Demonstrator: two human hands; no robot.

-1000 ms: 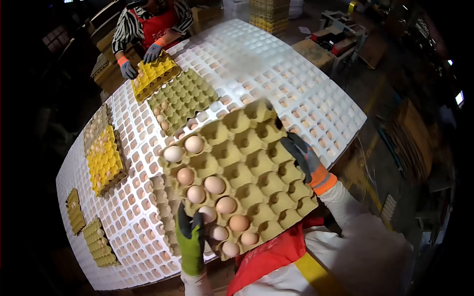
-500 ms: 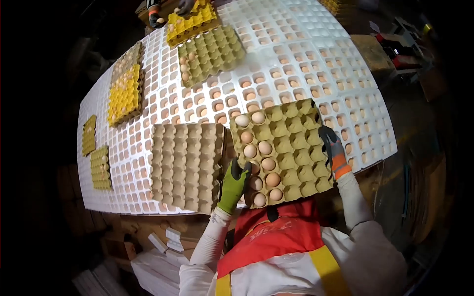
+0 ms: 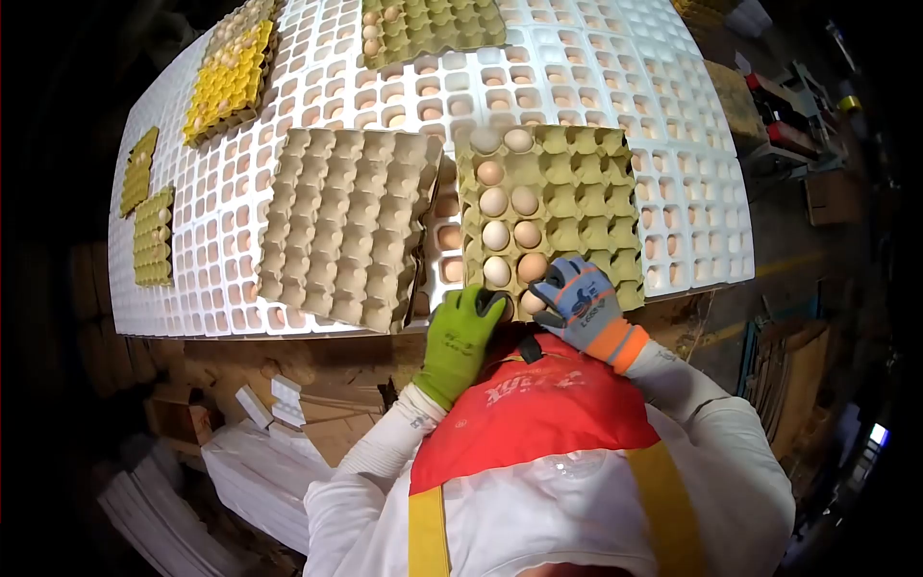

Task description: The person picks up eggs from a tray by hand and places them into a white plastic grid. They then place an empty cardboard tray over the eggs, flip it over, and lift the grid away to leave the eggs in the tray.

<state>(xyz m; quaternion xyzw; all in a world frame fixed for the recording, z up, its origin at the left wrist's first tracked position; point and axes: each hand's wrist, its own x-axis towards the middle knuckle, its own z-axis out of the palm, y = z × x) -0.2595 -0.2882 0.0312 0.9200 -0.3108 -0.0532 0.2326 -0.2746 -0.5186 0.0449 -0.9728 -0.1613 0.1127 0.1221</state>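
An olive cardboard egg tray [image 3: 586,207] lies on the table at its near edge, with pale and brown eggs in its two left columns and bare cups to the right. My left hand [image 3: 460,341], in a green glove with dark fingertips, is closed around an egg at the near left corner, mostly hidden by the fingers. Beside it, my right hand [image 3: 584,306], in a grey and orange glove, has its fingers curled on another egg [image 3: 532,304] in the nearest row. A brown egg [image 3: 532,267] sits just beyond those fingers.
A stack of grey-brown egg trays [image 3: 346,221] stands left of the olive tray. White cell panels [image 3: 317,101] holding many eggs cover the table. Farther off lie a yellow tray [image 3: 226,82] and another olive tray [image 3: 442,29]. White foam pieces [image 3: 274,471] are stacked below the table.
My right hand has moved from the tray's right side to the near eggs. My left hand has shifted from the tray's left edge to its near corner. The view has tipped down.
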